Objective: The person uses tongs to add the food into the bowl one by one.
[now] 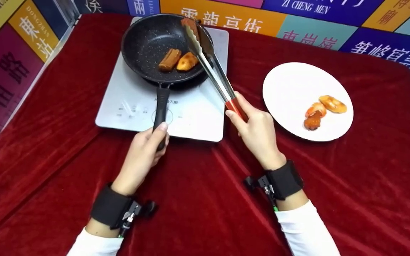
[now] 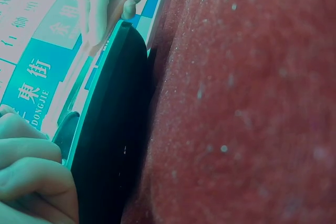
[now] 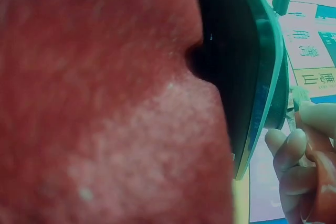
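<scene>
My left hand point(image 1: 144, 151) grips the black handle point(image 1: 161, 106) of a speckled frying pan point(image 1: 148, 39), thumb along its top. My right hand point(image 1: 258, 131) holds metal tongs point(image 1: 210, 71) by their red grip point(image 1: 236, 106). The tongs reach over the pan's right rim, with a reddish-brown food piece point(image 1: 187, 22) at their tips. Inside the pan lie a brown block of food point(image 1: 170, 59) and a yellow-orange piece point(image 1: 187, 62). The left wrist view shows curled left fingers point(image 2: 37, 177) beside the cooker's edge; in the right wrist view, right fingers point(image 3: 294, 156) curl around the red grip.
Beneath the pan is a flat white induction cooker point(image 1: 198, 121). To the right sits a white plate point(image 1: 290, 85) bearing an orange-brown piece point(image 1: 312, 121), a shrimp-like piece point(image 1: 317, 107) and a yellow piece point(image 1: 333, 104). Red cloth point(image 1: 198, 199) covers the table; printed panels point(image 1: 247, 21) stand behind.
</scene>
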The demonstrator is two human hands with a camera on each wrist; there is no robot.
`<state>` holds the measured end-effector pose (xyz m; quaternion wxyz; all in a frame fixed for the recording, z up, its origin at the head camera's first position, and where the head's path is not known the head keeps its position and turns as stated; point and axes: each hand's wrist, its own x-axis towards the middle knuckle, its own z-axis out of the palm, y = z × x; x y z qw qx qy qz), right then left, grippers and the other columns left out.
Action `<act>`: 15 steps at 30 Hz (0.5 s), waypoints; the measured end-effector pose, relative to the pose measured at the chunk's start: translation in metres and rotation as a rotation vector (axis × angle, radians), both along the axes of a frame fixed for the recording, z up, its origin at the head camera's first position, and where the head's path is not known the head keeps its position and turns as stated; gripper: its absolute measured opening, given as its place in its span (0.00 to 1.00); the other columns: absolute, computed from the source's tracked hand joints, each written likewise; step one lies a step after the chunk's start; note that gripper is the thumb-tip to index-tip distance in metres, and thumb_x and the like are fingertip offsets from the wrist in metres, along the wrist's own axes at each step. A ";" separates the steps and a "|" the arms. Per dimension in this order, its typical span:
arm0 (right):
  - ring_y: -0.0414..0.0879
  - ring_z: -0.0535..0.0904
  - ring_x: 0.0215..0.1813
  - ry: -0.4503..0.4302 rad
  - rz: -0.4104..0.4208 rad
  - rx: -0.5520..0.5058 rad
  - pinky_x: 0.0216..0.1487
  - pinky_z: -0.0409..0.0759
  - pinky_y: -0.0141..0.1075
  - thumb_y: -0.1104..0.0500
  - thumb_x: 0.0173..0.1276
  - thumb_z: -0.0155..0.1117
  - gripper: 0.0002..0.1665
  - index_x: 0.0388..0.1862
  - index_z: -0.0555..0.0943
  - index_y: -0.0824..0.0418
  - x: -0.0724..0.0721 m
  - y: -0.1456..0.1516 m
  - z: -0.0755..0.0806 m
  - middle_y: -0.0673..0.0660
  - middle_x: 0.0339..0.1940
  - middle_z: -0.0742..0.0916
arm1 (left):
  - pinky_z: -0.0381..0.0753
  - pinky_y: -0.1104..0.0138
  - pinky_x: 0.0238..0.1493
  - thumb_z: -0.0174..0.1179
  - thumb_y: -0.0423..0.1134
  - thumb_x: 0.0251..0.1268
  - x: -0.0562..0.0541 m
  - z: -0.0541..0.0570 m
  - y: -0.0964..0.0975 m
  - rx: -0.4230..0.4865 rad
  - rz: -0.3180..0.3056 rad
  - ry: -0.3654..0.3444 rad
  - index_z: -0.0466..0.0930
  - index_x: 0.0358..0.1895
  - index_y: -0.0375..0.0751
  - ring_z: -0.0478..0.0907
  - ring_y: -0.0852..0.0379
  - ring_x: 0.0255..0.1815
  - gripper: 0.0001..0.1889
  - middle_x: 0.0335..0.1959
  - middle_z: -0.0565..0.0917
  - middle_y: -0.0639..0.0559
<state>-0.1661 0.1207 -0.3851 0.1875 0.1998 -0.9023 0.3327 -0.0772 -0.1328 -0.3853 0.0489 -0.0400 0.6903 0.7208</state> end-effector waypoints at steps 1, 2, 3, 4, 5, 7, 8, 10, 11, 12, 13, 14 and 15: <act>0.35 0.72 0.13 0.016 -0.002 0.007 0.20 0.70 0.29 0.46 0.60 0.61 0.27 0.59 0.71 0.48 0.000 0.000 0.000 0.52 0.29 0.84 | 0.49 0.67 0.06 0.48 0.58 0.62 0.000 0.000 0.000 0.002 0.000 0.002 0.67 0.23 0.35 0.52 0.60 0.07 0.26 0.09 0.60 0.51; 0.37 0.73 0.14 0.032 -0.004 0.015 0.22 0.71 0.30 0.46 0.60 0.61 0.27 0.59 0.72 0.48 -0.001 0.000 -0.001 0.53 0.31 0.85 | 0.49 0.67 0.06 0.48 0.58 0.62 0.000 0.000 0.001 0.007 0.005 0.002 0.67 0.23 0.35 0.51 0.59 0.07 0.26 0.09 0.59 0.51; 0.38 0.74 0.17 0.044 -0.002 0.018 0.23 0.71 0.31 0.47 0.60 0.61 0.27 0.59 0.72 0.49 -0.001 0.000 -0.001 0.54 0.33 0.85 | 0.48 0.67 0.06 0.49 0.58 0.61 0.000 0.000 0.001 0.012 0.012 0.003 0.68 0.23 0.35 0.51 0.59 0.07 0.26 0.09 0.59 0.51; 0.40 0.75 0.19 0.055 -0.001 0.022 0.24 0.72 0.33 0.47 0.60 0.61 0.27 0.59 0.72 0.50 -0.001 0.000 -0.001 0.54 0.34 0.85 | 0.48 0.68 0.07 0.49 0.58 0.61 0.000 0.000 0.001 0.017 0.019 0.004 0.68 0.23 0.35 0.51 0.59 0.07 0.26 0.09 0.59 0.51; 0.42 0.75 0.21 0.064 -0.001 0.026 0.25 0.72 0.34 0.47 0.60 0.61 0.27 0.59 0.72 0.51 -0.002 0.000 -0.001 0.55 0.34 0.85 | 0.48 0.68 0.07 0.50 0.58 0.61 0.000 0.000 0.001 0.020 0.025 0.004 0.68 0.23 0.35 0.50 0.59 0.07 0.25 0.09 0.59 0.51; 0.44 0.75 0.24 0.073 0.001 0.031 0.26 0.72 0.37 0.47 0.60 0.61 0.28 0.59 0.72 0.51 -0.002 -0.001 -0.001 0.55 0.36 0.85 | 0.48 0.68 0.07 0.50 0.57 0.61 0.000 0.002 0.002 0.023 0.031 0.002 0.68 0.23 0.36 0.50 0.59 0.08 0.25 0.09 0.59 0.50; 0.45 0.75 0.26 0.072 0.003 0.032 0.27 0.72 0.38 0.47 0.60 0.61 0.28 0.59 0.72 0.51 -0.002 -0.001 -0.001 0.55 0.38 0.85 | 0.48 0.69 0.07 0.50 0.57 0.62 0.001 0.003 0.002 0.022 0.030 0.001 0.68 0.23 0.35 0.51 0.59 0.08 0.25 0.09 0.59 0.50; 0.46 0.76 0.27 0.067 0.007 0.030 0.28 0.72 0.39 0.47 0.60 0.61 0.28 0.59 0.72 0.51 -0.002 0.000 -0.001 0.56 0.39 0.84 | 0.49 0.69 0.07 0.49 0.56 0.63 0.002 0.007 0.002 0.013 0.022 0.000 0.68 0.22 0.35 0.51 0.59 0.08 0.25 0.09 0.59 0.50; 0.46 0.76 0.28 0.064 0.008 0.029 0.29 0.73 0.39 0.47 0.60 0.61 0.28 0.59 0.72 0.51 -0.001 0.000 -0.002 0.56 0.40 0.84 | 0.49 0.69 0.07 0.49 0.56 0.63 0.003 0.009 0.002 0.009 0.018 -0.002 0.68 0.22 0.35 0.51 0.59 0.08 0.25 0.09 0.60 0.50; 0.46 0.76 0.29 0.061 0.008 0.028 0.29 0.73 0.39 0.47 0.60 0.61 0.28 0.59 0.72 0.51 -0.001 0.000 -0.002 0.56 0.41 0.84 | 0.49 0.69 0.07 0.49 0.55 0.63 0.004 0.012 0.003 0.004 0.014 -0.002 0.67 0.22 0.34 0.51 0.60 0.08 0.25 0.09 0.59 0.51; 0.46 0.76 0.29 0.059 0.009 0.027 0.30 0.73 0.39 0.47 0.60 0.61 0.28 0.59 0.72 0.51 -0.001 0.000 -0.002 0.56 0.41 0.84 | 0.49 0.69 0.08 0.49 0.55 0.63 0.005 0.014 0.003 0.003 0.013 -0.003 0.67 0.22 0.34 0.51 0.60 0.08 0.25 0.09 0.59 0.51; 0.45 0.77 0.30 0.059 0.010 0.028 0.30 0.73 0.39 0.47 0.60 0.61 0.28 0.59 0.72 0.51 -0.001 0.000 -0.002 0.56 0.41 0.84 | 0.49 0.69 0.08 0.49 0.55 0.63 0.005 0.016 0.004 0.000 0.012 -0.005 0.67 0.22 0.34 0.51 0.60 0.08 0.25 0.09 0.59 0.51; 0.45 0.77 0.30 0.061 0.010 0.029 0.30 0.73 0.39 0.47 0.60 0.61 0.28 0.59 0.72 0.51 -0.001 0.000 -0.002 0.56 0.41 0.84 | 0.49 0.69 0.07 0.48 0.55 0.64 0.005 0.018 0.004 0.000 0.012 -0.006 0.67 0.22 0.34 0.52 0.60 0.08 0.25 0.09 0.59 0.51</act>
